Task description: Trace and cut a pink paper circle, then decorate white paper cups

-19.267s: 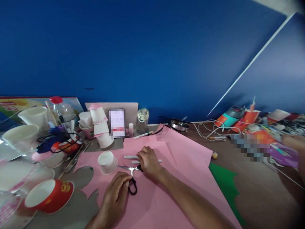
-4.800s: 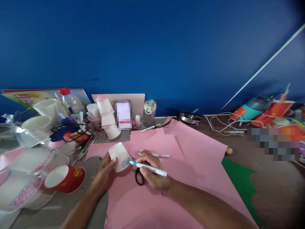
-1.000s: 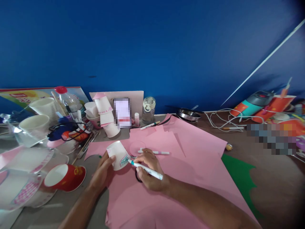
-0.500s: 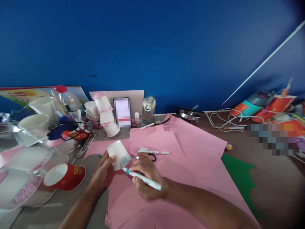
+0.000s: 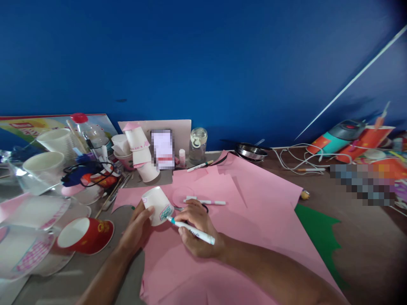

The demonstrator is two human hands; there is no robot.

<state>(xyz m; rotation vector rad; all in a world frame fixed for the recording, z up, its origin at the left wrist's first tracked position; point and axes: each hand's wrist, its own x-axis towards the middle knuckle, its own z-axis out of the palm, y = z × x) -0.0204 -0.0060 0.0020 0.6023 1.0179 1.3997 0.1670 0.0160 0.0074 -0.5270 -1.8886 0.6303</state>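
Note:
My left hand [image 5: 140, 224] holds a white paper cup [image 5: 155, 206] tilted on its side, thumb on the cup's wall. A teal cross-hatched patch is drawn near the cup's rim. In my right hand [image 5: 199, 233] is a white marker [image 5: 199, 235] with a teal tip, which meets the cup at the patch. Pink paper sheets [image 5: 254, 241] lie under both hands. Just behind my right hand rests a white and pink marker [image 5: 216, 203], beside scissors that my hand partly hides.
Stacked decorated cups [image 5: 140, 154] and a phone [image 5: 163, 149] stand at the back, with a glass jar [image 5: 199, 146] beside them. A red cup [image 5: 85, 235] lies at the left. Green paper [image 5: 318, 237] and white cables [image 5: 286, 163] are on the right.
The marker tip has moved slightly up and to the right along the cup, together with my right hand. My left hand and the cup are almost unmoved.

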